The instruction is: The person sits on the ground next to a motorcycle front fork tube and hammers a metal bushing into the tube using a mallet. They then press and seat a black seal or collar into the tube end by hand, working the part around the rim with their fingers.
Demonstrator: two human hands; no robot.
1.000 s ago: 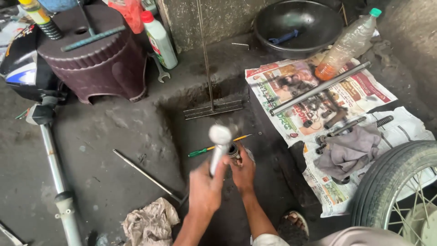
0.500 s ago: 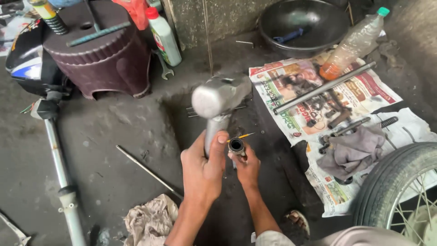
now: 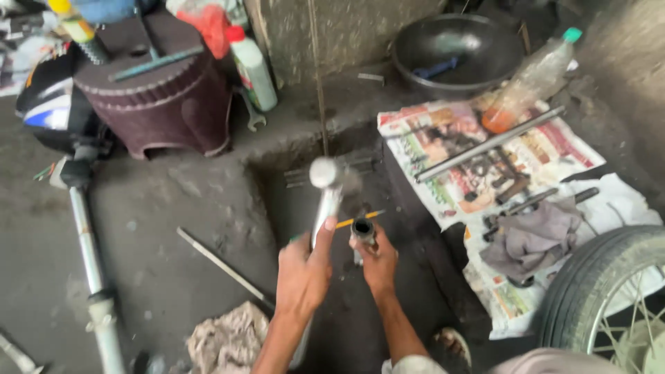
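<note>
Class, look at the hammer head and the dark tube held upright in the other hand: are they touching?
Apart. The head view shows the hammer head, gripped by the left hand, raised above and left of the tube in the right hand, with floor visible between them.

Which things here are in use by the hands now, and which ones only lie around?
In use:
left hand gripping hammer
right hand holding small dark tube

Lying about:
newspaper
grey rag
plastic bottle
black pan
brown stool
wheel
</note>
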